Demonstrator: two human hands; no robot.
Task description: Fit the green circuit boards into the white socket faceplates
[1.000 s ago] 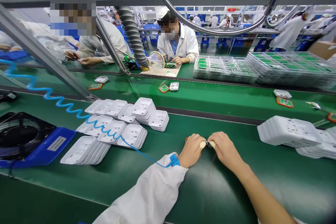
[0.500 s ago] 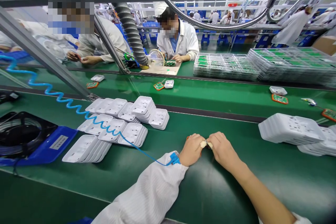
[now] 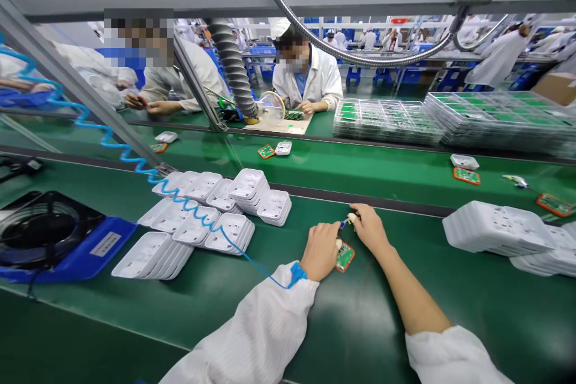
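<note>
An orange-edged green circuit board (image 3: 345, 256) lies on the green work surface, partly beside and under my left hand (image 3: 320, 250). That hand's fingers are closed at the board's upper left; what they pinch is too small to name. My right hand (image 3: 369, 228), to the upper right of the board, pinches a small connector with wires (image 3: 348, 221) between thumb and fingertips. The wires run toward my left fingertips. Both hands wear pale finger covers on some fingertips, and a blue strap (image 3: 297, 275) is round my left wrist.
Stacked white covers (image 3: 207, 207) stand at left, more white covers (image 3: 499, 228) at right. A blue-based fan (image 3: 96, 246) is far left. A coiled blue cord (image 3: 148, 174) crosses the left. Boards and covers lie on the green conveyor (image 3: 360, 168); coworkers sit beyond, near clear trays (image 3: 387, 120).
My hands have moved apart slightly, my right hand up and away, uncovering the board and the wires. The view has tilted up a little, and the conveyor items have shifted left.
</note>
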